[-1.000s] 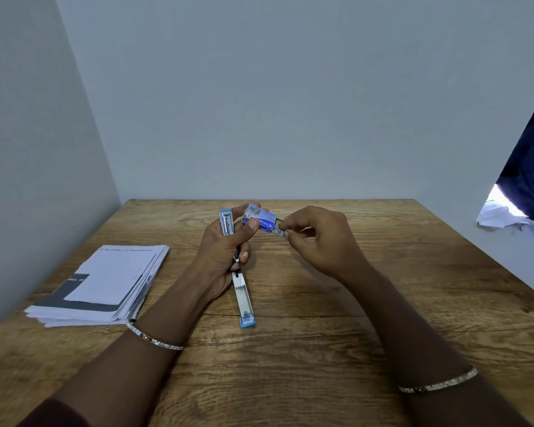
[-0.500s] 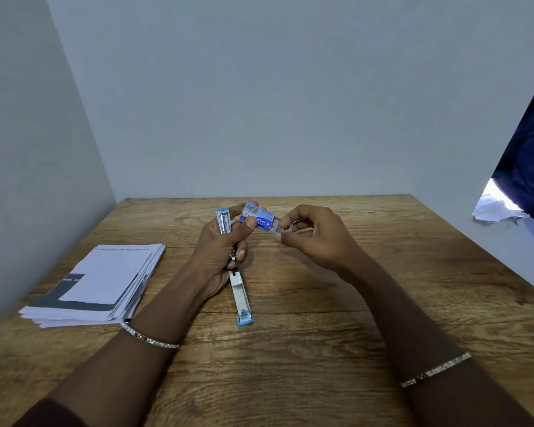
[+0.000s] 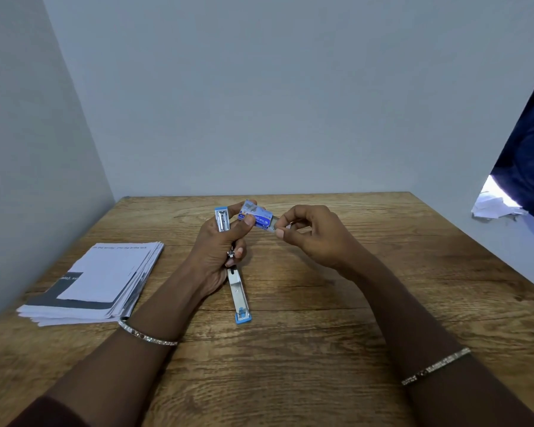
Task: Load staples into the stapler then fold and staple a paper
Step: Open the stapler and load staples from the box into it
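The paper stack (image 3: pixel 99 282) fills the table's (image 3: pixel 321 380) left side, close to the left wall (image 3: pixel 28 149). The opened stapler (image 3: pixel 239 291) blocks the centre. Open wood lies to the right and along the back wall (image 3: pixel 259 118).

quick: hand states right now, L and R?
Left hand: grips the opened stapler, thumb also pinning the staple box.
Right hand: pinches the staple box's other end.

Blue-and-silver metal stapler (image 3: pixel 239 291) held swung open; small blue cardboard staple box (image 3: pixel 256 215), possibly part-open, beside it; white paper stack (image 3: pixel 105 278) laid left.
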Demonstrator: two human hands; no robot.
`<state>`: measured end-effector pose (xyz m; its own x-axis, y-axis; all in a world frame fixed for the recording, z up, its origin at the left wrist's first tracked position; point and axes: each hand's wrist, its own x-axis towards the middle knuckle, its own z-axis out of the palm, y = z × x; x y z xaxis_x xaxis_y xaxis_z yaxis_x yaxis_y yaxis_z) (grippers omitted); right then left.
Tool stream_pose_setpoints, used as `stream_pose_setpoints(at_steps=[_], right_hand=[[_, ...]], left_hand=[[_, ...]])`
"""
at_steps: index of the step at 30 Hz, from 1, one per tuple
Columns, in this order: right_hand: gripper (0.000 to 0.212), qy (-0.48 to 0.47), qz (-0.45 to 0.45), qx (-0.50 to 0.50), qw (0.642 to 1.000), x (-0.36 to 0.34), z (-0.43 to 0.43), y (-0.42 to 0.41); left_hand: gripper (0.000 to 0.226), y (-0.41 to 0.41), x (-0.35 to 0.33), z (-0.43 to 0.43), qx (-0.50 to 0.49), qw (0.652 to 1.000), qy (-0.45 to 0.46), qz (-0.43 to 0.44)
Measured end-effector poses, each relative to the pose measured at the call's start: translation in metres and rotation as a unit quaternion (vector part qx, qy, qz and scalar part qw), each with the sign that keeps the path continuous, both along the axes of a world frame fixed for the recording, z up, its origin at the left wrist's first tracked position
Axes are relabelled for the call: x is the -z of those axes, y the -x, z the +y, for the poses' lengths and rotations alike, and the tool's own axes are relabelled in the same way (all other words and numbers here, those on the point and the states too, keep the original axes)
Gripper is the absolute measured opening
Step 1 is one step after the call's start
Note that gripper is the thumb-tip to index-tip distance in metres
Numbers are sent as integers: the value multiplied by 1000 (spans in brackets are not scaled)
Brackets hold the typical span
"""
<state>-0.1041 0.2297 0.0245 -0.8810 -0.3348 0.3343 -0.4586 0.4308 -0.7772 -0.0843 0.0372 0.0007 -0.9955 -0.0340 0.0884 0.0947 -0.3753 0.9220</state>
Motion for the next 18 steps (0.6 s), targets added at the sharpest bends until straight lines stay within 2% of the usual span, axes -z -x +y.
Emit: stream_pose_setpoints(at_steps=[3, 13, 18], right_hand=[[8, 0, 3, 1, 1000, 0, 1, 0], [7, 82, -80, 14, 993, 0, 0, 1], [7, 165, -74, 34, 983, -7, -1, -2]], left_hand=[[40, -1, -1, 0, 4, 1000, 1, -1], [40, 1, 2, 1, 10, 1000, 9, -2], [42, 3, 3, 0, 2, 1000, -3, -8]])
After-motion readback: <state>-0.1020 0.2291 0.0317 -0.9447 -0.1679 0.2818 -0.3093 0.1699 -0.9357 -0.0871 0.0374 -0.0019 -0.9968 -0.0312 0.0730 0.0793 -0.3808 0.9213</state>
